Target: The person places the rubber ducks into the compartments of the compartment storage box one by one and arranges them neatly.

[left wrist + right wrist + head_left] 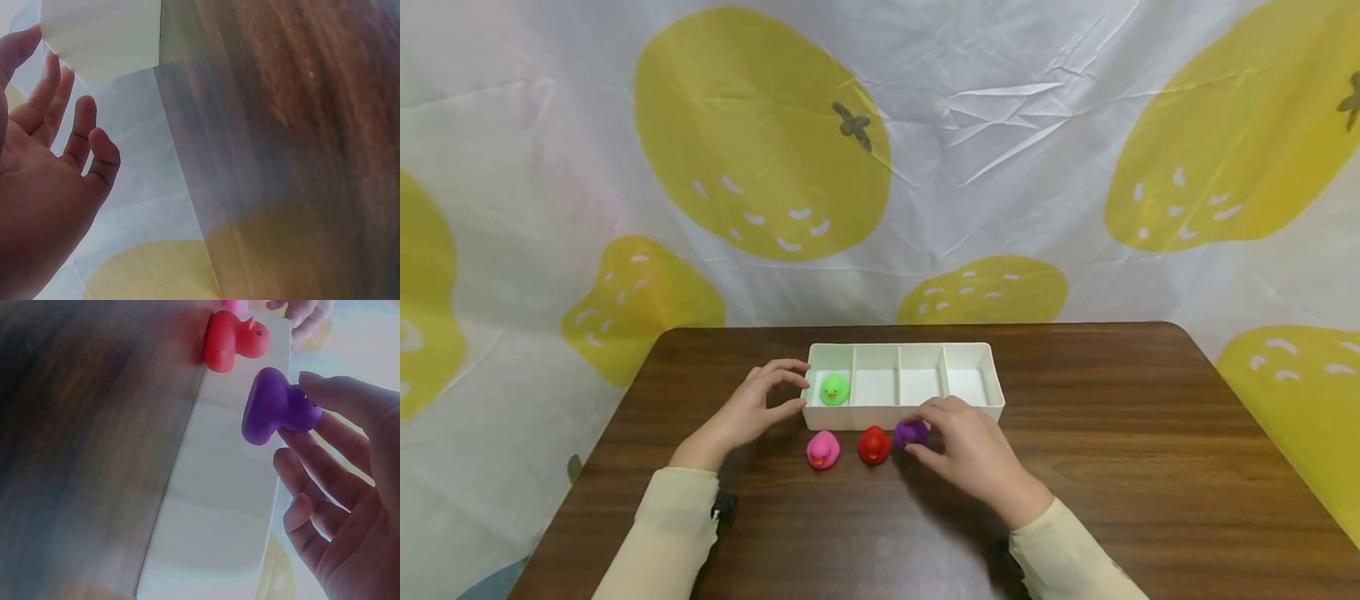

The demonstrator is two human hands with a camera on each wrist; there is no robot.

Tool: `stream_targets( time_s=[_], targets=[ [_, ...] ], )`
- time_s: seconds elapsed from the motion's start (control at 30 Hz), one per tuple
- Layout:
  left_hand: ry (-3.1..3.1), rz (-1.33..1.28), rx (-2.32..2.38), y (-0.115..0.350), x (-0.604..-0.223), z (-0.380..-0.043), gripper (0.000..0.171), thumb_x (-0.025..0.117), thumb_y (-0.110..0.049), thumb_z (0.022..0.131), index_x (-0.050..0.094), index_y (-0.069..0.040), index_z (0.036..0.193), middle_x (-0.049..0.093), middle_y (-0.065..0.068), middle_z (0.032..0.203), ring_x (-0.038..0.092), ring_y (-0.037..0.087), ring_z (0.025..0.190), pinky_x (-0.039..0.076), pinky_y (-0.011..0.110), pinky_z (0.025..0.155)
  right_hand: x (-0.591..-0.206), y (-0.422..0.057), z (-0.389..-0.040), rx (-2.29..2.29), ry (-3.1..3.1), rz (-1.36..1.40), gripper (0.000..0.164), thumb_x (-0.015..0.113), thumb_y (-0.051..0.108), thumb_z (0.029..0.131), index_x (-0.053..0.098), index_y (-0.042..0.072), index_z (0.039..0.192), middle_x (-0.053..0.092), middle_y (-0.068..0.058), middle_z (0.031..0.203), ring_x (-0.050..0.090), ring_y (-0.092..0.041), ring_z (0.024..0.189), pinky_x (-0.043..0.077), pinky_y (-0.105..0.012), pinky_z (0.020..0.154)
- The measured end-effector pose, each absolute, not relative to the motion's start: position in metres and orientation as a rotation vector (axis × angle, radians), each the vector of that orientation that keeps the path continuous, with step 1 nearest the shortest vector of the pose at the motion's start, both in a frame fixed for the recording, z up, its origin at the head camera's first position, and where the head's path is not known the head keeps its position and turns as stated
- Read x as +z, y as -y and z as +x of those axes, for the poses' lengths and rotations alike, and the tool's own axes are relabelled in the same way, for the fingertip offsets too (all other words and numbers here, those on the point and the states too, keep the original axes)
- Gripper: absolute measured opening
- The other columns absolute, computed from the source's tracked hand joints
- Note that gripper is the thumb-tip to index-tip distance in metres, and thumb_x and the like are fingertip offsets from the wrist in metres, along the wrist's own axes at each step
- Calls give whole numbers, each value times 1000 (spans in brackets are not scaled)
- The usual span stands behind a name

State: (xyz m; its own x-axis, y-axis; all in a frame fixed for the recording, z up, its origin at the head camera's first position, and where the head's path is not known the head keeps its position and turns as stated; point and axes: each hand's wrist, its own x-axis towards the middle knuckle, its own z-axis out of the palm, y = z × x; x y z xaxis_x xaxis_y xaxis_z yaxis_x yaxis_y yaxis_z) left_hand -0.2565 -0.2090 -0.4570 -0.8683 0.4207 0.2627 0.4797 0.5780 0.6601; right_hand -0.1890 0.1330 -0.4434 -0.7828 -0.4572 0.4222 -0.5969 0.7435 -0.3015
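Observation:
A purple rubber duck (pixel 910 434) is pinched by its head between the thumb and fingers of my right hand (pixel 973 446). In the right wrist view the purple duck (pixel 269 409) hangs off the tabletop, before the tray's front wall. A white tray (pixel 917 418) with a row of compartments stands behind it. At the tray's left end, my left hand (pixel 752 414) has its fingers spread and relaxed, fingertips at the end wall. Inside the leftmost compartment sits a green rubber duck (pixel 833 389). A red rubber duck (pixel 873 446) and a pink rubber duck (pixel 823 450) sit before the tray.
Everything stands on a dark brown wooden table (pixel 1112 433) with rounded far corners. Behind its far edge hangs a white cloth (pixel 985 192) printed with large yellow fruit.

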Motion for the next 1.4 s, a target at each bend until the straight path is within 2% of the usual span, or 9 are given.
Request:
stream_targets(
  time_s=[0.3, 0.5, 0.77, 1.0, 1.4],
  targets=[
    [2716, -788, -1150, 209, -456, -258, 22, 76, -9, 93, 71, -2, 114, 59, 13, 143, 53, 30, 114, 44, 45, 99, -438, -134, -191, 649, 2578, 832, 27, 87, 32, 84, 77, 23, 107, 74, 11, 99, 65, -13, 88, 55, -30, 77],
    [2708, -798, -1170, 208, -454, -260, 23, 76, -8, 93, 71, -1, 114, 59, 15, 143, 53, 34, 114, 44, 49, 100, -435, -134, -192, 682, 2532, 836, 26, 87, 30, 84, 77, 23, 107, 75, 12, 100, 66, -14, 89, 55, -30, 77],
    [2724, -795, -1181, 209, -458, -258, 23, 76, -11, 93, 71, -2, 113, 59, 14, 143, 52, 32, 115, 44, 50, 100, -433, -133, -189, 740, 2520, 833, 24, 86, 30, 85, 76, 24, 106, 75, 12, 102, 67, -15, 92, 56, -30, 80],
    [2724, -792, -1158, 209, -456, -257, 22, 76, -11, 93, 71, -2, 113, 60, 13, 143, 52, 29, 114, 44, 46, 99, -429, -130, -192, 758, 2503, 860, 25, 86, 28, 86, 76, 22, 108, 75, 11, 103, 68, -16, 94, 56, -30, 83],
    [2718, -789, -1182, 208, -456, -257, 23, 76, -11, 93, 71, -2, 113, 59, 14, 143, 52, 31, 113, 44, 47, 98, -422, -129, -195, 755, 2498, 825, 25, 86, 30, 86, 76, 21, 107, 75, 9, 105, 64, -10, 96, 56, -31, 84]
  ],
)
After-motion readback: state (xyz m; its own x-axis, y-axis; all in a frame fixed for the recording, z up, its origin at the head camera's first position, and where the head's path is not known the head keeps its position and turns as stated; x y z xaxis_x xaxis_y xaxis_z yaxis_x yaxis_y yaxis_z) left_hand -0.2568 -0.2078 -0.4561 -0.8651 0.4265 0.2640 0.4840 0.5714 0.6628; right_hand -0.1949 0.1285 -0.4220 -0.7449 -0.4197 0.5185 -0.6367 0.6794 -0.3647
